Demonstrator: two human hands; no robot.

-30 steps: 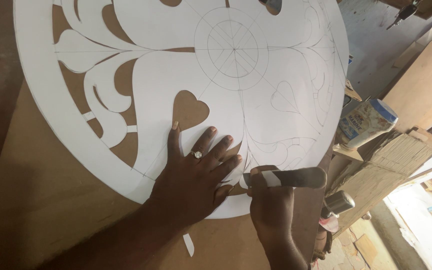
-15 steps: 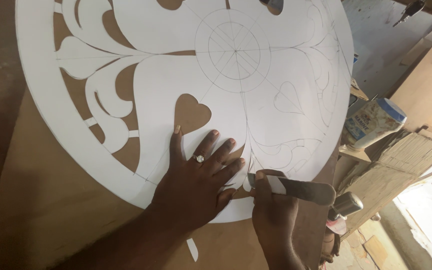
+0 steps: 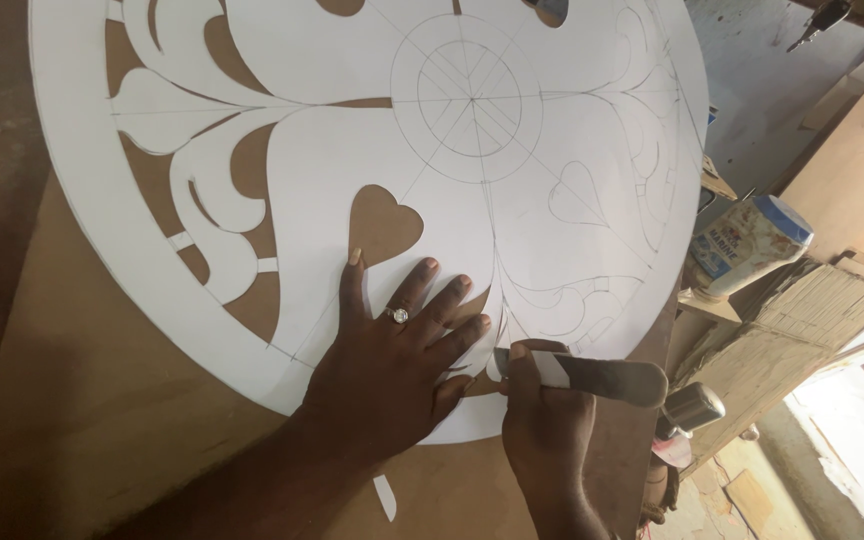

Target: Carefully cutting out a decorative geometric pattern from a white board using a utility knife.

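— Left hand first: spread flat on the white round sheet, fingers fanned and released, gripping nothing, pressing down only. Ring on one finger. Fingertips just below the heart-shaped cut-out.

— Reason for pressing there?

— Probably to pin the sheet right beside the cutting spot, so no slipping or lifting under the blade.

— And the right hand?

— Clenched around a cutting tool with a wooden handle, held low and slanted, tip at the sheet's lower edge, touching it next to the left thumb. Blade itself too small to make out.

— Where exactly on the sheet?

— Near the bottom rim, at a pencilled scroll shape not yet opened. Left part already cut through, brown board showing in the gaps; right part only drawn lines.

— Anything lying loose?

— One small white offcut on the board, just below the left wrist.

— Surroundings?

— Plastic jar with blue lid off to the right, well apart from both hands, beside stacked wood scraps.
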